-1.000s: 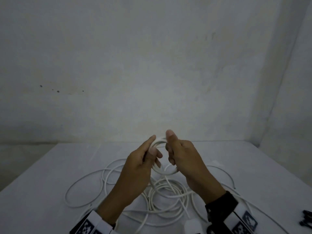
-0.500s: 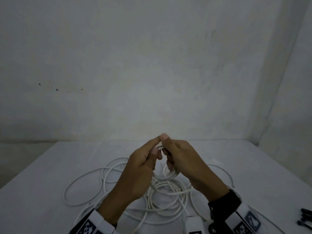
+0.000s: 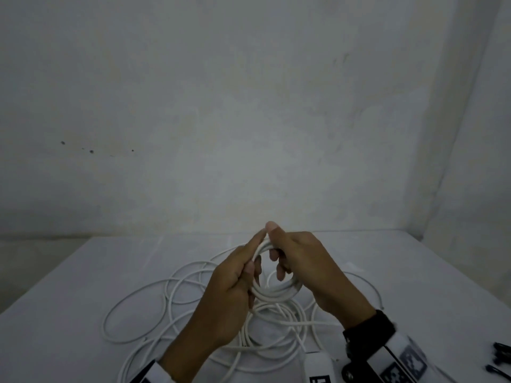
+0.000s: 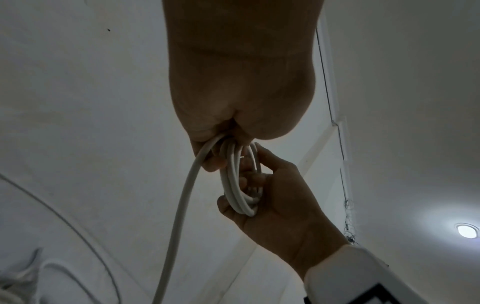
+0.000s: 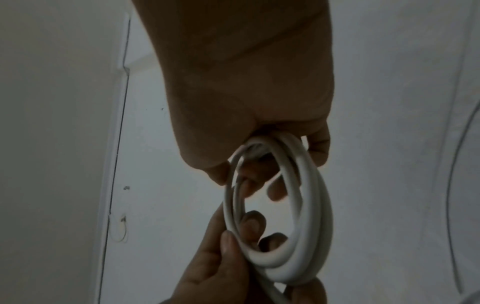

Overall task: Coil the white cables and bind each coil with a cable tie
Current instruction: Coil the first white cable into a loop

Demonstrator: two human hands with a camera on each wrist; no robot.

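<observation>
1. Above the white table (image 3: 69, 313), both hands were raised and met around a small coil (image 3: 276, 293) of white cable, which hung clear of the tabletop.
2. The left hand (image 3: 229, 297) grasped the coil's left side, its thumb pressed against the loops and its fingers curled in behind them; the index finger stretched up along the top of the ring.
3. The right hand (image 3: 309, 269) gripped the coil's right and upper side, its thumb tip touching the left index fingertip at the top, its other fingers hooked through the ring.
4. In the left wrist view, the coil (image 4: 239, 181) showed several turns bunched between the two hands, and a single free strand (image 4: 182, 205) ran from the left hand's grip down out of frame.
5. In the right wrist view, the coil (image 5: 283, 216) stood as an open oval, with the right hand (image 5: 249, 82) clenched on its upper end and the left hand (image 5: 221, 273) pinching its lower end.
6. On the table beneath the hands, the loose cable (image 3: 171, 308) lay in wide tangled loops.
7. At the table's near right edge lay some small black pieces (image 3: 497, 357), too dim to identify.
8. Behind the table rose a plain pale wall (image 3: 249, 106).
</observation>
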